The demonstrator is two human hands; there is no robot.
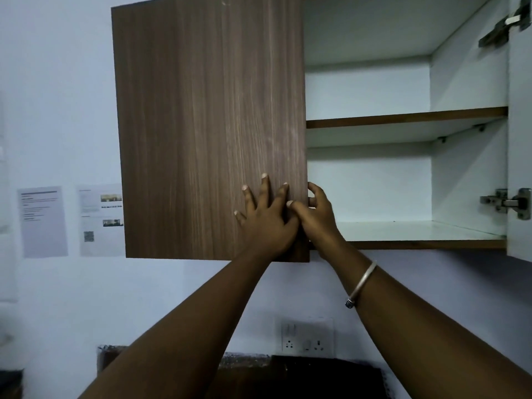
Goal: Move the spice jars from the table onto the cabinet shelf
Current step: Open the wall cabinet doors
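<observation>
Right hand (315,214) grips cabinet door (207,125) edge; left hand (264,217) flat, fingers spread; shelves (403,118) bare.

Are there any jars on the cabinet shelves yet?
No, both the upper shelf and the bottom shelf show bare in the open right half.

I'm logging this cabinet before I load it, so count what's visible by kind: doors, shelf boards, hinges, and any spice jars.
Doors: 2, closed wood-grain door and open white door
Shelf boards: 2, middle shelf and bottom shelf
Hinges: 2, upper hinge and lower hinge
Spice jars: 0
Total: 6
</observation>
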